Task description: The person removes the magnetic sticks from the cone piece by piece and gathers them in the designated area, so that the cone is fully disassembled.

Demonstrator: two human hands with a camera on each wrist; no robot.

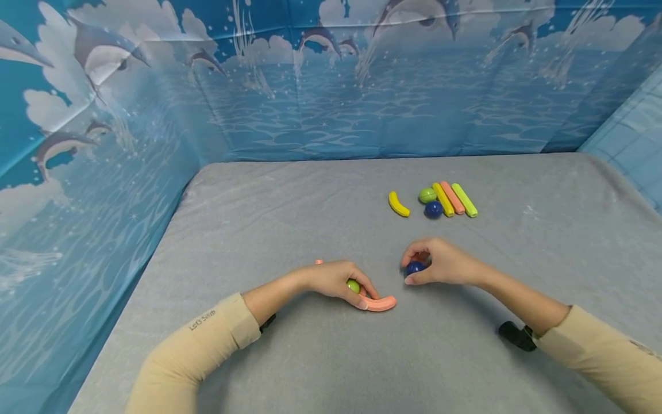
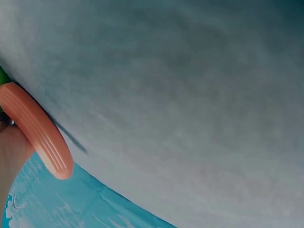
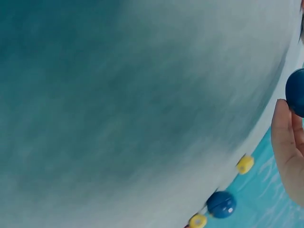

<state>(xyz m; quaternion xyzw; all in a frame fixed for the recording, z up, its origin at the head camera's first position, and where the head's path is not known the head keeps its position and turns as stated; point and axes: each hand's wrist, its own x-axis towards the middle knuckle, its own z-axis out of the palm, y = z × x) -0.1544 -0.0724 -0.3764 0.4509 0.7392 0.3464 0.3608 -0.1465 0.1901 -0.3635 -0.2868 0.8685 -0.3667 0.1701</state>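
My left hand (image 1: 338,279) pinches a coral curved piece (image 1: 380,303) near its inner end, thumb in front and fingers behind. That ridged curved piece (image 2: 40,133) also shows at the edge of the left wrist view. A green ball (image 1: 353,286) peeks out between the thumb and fingers, partly hidden. Behind this hand a small coral end (image 1: 319,261) shows; whether it belongs to the same piece I cannot tell. To the right, my right hand (image 1: 439,264) holds a dark blue ball (image 1: 415,268) between thumb and fingers. The right wrist view shows the fingertips against the blue ball (image 3: 296,92).
Farther back lie a yellow curved piece (image 1: 398,204), a green ball (image 1: 427,195) and another blue ball (image 1: 433,210). Beside them are yellow (image 1: 443,199), coral (image 1: 453,198) and lime (image 1: 464,200) straight sticks. A grey cloth (image 1: 269,201) covers the table, with dolphin-printed curtains (image 1: 331,98) behind.
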